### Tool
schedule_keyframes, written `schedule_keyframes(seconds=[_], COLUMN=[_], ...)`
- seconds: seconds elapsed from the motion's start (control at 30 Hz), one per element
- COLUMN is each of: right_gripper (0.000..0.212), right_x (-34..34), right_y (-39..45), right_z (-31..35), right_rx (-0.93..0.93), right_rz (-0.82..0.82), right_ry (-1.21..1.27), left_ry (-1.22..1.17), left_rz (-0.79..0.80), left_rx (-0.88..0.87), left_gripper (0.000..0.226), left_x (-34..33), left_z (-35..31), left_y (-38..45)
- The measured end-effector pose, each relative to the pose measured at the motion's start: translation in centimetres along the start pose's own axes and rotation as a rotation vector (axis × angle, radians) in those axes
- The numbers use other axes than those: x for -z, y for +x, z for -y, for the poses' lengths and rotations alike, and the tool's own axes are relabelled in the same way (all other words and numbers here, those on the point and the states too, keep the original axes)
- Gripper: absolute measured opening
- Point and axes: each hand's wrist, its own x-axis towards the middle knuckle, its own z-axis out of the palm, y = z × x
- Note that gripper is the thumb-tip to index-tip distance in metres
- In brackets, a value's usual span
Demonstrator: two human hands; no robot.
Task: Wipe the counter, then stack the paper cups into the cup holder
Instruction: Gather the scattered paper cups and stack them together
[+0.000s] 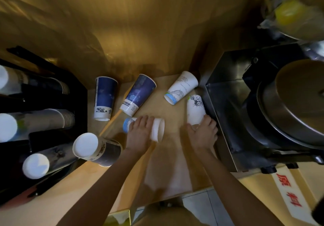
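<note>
Several paper cups lie on their sides on the wooden counter (168, 155). My left hand (139, 134) grips a white cup with blue print (157, 129) lying near the middle. My right hand (203, 134) holds the base end of another white cup (195, 110) beside the metal machine. Two blue cups (105, 97) (138, 94) and a white cup with a line drawing (182, 87) lie further back. A blue cup with a white bottom (96, 148) lies at the left, next to the black cup holder (43, 117), which carries stacks of cups.
A steel machine with a round metal lid (263, 106) fills the right side, close to my right hand. A wooden wall (140, 33) closes the back. A bag with something yellow (291, 13) sits at the top right. A red-lettered label (287, 190) is on the counter's front edge.
</note>
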Motion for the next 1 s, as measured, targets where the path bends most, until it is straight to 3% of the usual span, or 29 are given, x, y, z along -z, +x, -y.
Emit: schedule_keyframes(seconds=[0.2,0.4,0.73,1.0], right_gripper=[0.088,0.086,0.07,0.063], right_x=[3.6,8.1,14.1,10.3], right_y=[-0.4,-0.1,-1.3,-2.4], right_z=[0.5,2.3,8.0,11.1], right_rx=[0.036,0.205,0.547,0.796], right_rz=[-0.062,-0.074,0.042,0.185], right_ry=[0.154,0.213,0.348,0.043], left_ry=[-0.585,-0.886,-0.966,-0.953], left_rz=[-0.263,-0.298,-0.246,-0.253], left_rx=[0.03,0.206,0.32,0.341], left_gripper=[0.083,0.088,0.092,0.078], left_x=[2.1,0.1,0.0,0.4], left_z=[-1.2,-2.0,-2.1,-2.3], left_y=[0.0,-0.2,0.4,0.1])
